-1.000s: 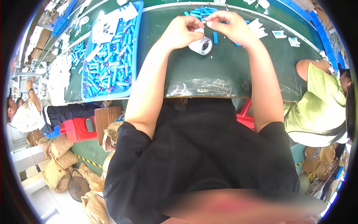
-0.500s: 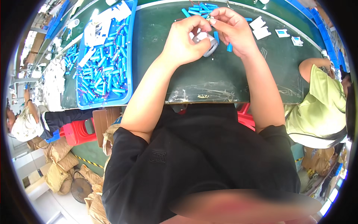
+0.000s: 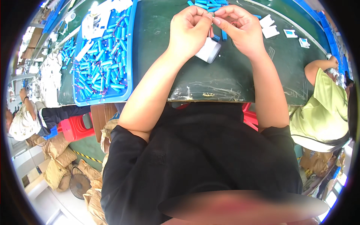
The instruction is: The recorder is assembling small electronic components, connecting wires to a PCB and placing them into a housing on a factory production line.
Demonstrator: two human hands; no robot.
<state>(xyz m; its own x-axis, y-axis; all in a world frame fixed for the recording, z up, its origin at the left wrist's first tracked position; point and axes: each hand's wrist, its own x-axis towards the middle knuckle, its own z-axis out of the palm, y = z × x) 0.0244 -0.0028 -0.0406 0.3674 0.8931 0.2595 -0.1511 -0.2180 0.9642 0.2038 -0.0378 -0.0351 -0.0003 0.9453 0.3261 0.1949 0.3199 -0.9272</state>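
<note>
My left hand (image 3: 188,33) and my right hand (image 3: 242,32) meet over the far part of the green table, fingertips pinched together. Between them is a small pale piece (image 3: 211,15), too small to make out. Just below the left fingers a white and grey cylindrical housing (image 3: 208,51) is tilted, with a thin strand running up from it to the hands. A blue cylindrical battery cell (image 3: 224,35) shows beside the right fingers. Behind the fingertips lies a pile of blue cells (image 3: 210,4), partly hidden by the hands.
On the left stands a blue tray (image 3: 130,80) full of wired blue cells, with white plastic parts (image 3: 98,22) on top. Several white flat pieces (image 3: 269,27) lie at the right. A person in a yellow-green shirt (image 3: 324,108) sits at right; another person (image 3: 28,116) is at far left.
Both hands have drawn closer, their fingertips now together. The white and grey housing has turned and shows more of itself below the left fingers. The whole view has shifted slightly.
</note>
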